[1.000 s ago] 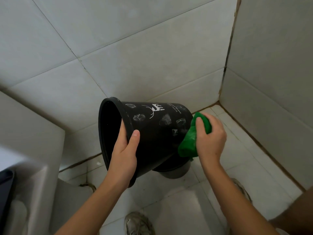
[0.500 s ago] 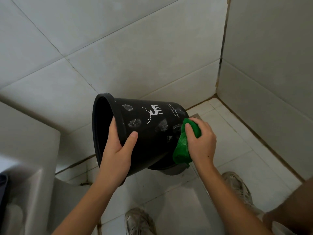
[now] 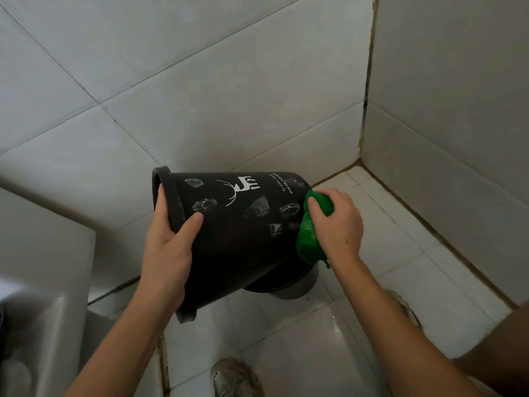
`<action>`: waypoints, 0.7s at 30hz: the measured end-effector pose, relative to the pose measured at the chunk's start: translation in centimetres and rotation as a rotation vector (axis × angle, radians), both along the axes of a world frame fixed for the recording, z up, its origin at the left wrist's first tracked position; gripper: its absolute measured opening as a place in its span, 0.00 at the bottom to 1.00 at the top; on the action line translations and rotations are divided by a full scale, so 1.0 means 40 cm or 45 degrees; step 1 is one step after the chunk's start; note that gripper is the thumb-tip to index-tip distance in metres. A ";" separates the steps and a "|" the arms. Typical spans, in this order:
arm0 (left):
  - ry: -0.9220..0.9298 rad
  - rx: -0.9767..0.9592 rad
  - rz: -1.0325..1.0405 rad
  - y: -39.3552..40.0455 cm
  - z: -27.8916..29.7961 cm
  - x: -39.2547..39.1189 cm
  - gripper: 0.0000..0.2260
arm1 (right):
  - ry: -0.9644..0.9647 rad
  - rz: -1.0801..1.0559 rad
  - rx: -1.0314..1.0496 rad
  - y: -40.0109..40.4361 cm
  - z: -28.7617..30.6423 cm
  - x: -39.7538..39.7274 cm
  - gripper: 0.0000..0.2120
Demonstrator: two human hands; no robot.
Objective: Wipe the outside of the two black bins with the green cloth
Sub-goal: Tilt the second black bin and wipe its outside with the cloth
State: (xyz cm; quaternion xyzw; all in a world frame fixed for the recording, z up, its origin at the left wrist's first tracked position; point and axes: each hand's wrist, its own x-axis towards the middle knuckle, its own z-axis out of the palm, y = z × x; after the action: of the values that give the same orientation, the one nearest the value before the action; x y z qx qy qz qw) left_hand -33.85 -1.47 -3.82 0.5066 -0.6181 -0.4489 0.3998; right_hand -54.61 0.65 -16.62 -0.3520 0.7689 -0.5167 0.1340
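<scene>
Cloth (image 3: 310, 239) w/ gripping right hand (image 3: 337, 224) lower on bin (image 3: 237, 233), left hand (image 3: 169, 253) clamping rim.

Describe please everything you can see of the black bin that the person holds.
The black bin looks like matte plastic, round and tapering toward its base. It is tipped on its side in the air, mouth to the left. Its wall carries a white deer print, small white text and grey smudged patches. The left hand grips the rim, thumb outside on the wall, fingers inside. The right hand presses the green cloth against the wall near the base.
</scene>
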 end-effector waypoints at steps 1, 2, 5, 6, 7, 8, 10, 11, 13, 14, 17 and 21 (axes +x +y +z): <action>0.014 0.003 0.002 0.002 -0.002 -0.003 0.27 | 0.073 0.035 0.007 -0.007 0.012 0.019 0.09; 0.024 0.002 0.002 0.001 -0.003 -0.006 0.27 | 0.154 0.080 -0.007 -0.010 0.027 0.043 0.10; 0.058 0.021 -0.016 -0.003 -0.003 -0.003 0.27 | 0.379 0.284 -0.177 -0.004 0.088 0.123 0.14; 0.063 0.029 -0.025 -0.006 -0.003 0.001 0.27 | 0.440 0.360 -0.236 -0.001 0.102 0.144 0.15; 0.060 0.034 -0.036 -0.008 -0.002 0.004 0.27 | 0.488 0.411 -0.277 -0.002 0.109 0.154 0.15; 0.055 0.038 -0.044 -0.009 -0.001 0.007 0.27 | 0.509 0.423 -0.294 -0.007 0.113 0.150 0.15; 0.051 0.042 -0.042 -0.012 -0.002 0.013 0.27 | 0.479 0.334 -0.226 -0.024 0.105 0.111 0.14; 0.047 0.042 -0.041 -0.012 -0.003 0.015 0.27 | 0.442 0.273 -0.135 -0.036 0.092 0.080 0.13; 0.048 0.047 -0.049 -0.010 -0.007 0.016 0.27 | 0.317 0.163 0.079 -0.054 0.054 0.012 0.13; 0.061 0.053 -0.049 -0.009 -0.009 0.016 0.27 | 0.250 0.101 0.149 -0.058 0.038 -0.016 0.12; 0.088 0.056 -0.045 -0.009 -0.012 0.013 0.27 | 0.157 0.037 0.197 -0.052 0.027 -0.028 0.12; 0.103 0.038 -0.045 -0.008 -0.012 0.005 0.26 | 0.305 0.228 -0.043 -0.013 0.083 0.088 0.13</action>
State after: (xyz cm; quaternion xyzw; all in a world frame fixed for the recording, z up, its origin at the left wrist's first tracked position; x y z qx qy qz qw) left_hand -33.63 -1.79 -4.31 0.4831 -0.6034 -0.4852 0.4089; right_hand -51.11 0.13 -13.28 -0.4805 0.7360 -0.4699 0.0807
